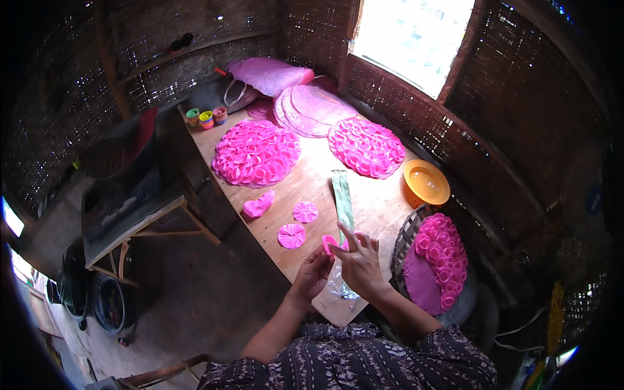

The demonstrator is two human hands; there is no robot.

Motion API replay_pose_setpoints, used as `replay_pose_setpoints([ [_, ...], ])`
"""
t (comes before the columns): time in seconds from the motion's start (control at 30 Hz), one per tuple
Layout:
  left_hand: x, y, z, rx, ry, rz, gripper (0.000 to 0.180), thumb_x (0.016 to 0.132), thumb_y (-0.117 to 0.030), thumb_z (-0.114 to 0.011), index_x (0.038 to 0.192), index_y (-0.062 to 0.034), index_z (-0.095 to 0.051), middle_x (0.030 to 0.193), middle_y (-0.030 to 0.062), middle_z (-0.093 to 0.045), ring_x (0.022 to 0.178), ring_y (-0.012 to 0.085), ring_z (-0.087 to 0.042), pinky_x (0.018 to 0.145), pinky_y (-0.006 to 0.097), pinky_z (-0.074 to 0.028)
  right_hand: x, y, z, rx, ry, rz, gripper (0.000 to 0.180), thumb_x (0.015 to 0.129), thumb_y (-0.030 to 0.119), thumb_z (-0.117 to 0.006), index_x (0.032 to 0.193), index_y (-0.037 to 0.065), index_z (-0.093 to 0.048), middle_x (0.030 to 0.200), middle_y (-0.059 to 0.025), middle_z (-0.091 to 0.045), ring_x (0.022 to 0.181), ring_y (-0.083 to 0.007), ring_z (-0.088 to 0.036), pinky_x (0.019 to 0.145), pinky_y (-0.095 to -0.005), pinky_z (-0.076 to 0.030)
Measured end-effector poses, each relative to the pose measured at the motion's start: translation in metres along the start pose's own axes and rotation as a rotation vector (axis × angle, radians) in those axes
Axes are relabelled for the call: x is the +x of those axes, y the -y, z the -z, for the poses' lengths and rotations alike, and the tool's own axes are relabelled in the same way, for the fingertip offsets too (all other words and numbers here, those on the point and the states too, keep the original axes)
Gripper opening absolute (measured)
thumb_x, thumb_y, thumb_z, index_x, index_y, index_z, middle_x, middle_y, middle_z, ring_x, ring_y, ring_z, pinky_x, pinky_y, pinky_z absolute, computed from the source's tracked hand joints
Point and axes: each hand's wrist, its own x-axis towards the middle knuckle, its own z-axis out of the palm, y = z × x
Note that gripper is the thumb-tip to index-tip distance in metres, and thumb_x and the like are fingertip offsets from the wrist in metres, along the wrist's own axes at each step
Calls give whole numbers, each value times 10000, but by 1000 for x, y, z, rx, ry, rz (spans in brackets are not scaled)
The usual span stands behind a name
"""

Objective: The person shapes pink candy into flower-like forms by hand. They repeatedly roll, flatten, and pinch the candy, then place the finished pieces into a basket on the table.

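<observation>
Pink piece point(329, 242) sits in left fingers point(319, 259); ruffled discs point(292, 236) lie near.

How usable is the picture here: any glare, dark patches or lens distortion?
Head view: the window is blown out to white; glare pales the stacked pink discs; the floor lies in deep shadow; fisheye bends edges toward a black rim; left hand and right hand are readable, but fine detail on the pink piece is too small to judge.

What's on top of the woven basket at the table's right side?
A pink mat, partly covered with pink rosettes, lies over the woven basket. Some dark lattice shows along its left edge; whatever is inside is hidden beneath the mat.
</observation>
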Motion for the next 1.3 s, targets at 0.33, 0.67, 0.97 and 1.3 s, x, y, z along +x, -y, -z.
replay_pose_setpoints([
  [0.33,-24,-10,17,-21,-292,114,290,892,-295,-713,1071,-142,-544,943,-15,-552,749,90,-482,665,241,-433,27,-48,-86,1521,682,-652,309,880,229,-711,1148,76,-697,1085,-49,-673,891,-94,-555,793,-271,-432],
  [0.67,-45,-58,33,15,-491,-35,277,845,-368,-754,1004,-203,-599,945,-35,-574,757,104,-493,663,258,-412,115,-97,-161,217,135,-18,260,834,203,-699,1092,213,-730,1350,-93,-518,1098,-290,-537,948,-415,-426],
  [0.97,-24,-78,42,119,-425,-208,271,929,-312,-661,1114,-121,-610,1016,-1,-620,883,134,-574,808,281,-476,111,-68,-153,-98,434,-18,545,735,32,-565,1218,260,-676,1538,-94,-332,1251,-301,-432,1025,-460,-354],
  [1.3,17,-83,12,203,-304,-119,392,951,-388,-600,1148,-50,-596,1055,47,-661,952,155,-643,886,312,-513,71,-44,-84,103,20,301,490,753,-51,-515,1091,223,-742,1561,-82,-290,1239,-294,-396,1001,-440,-328],
])
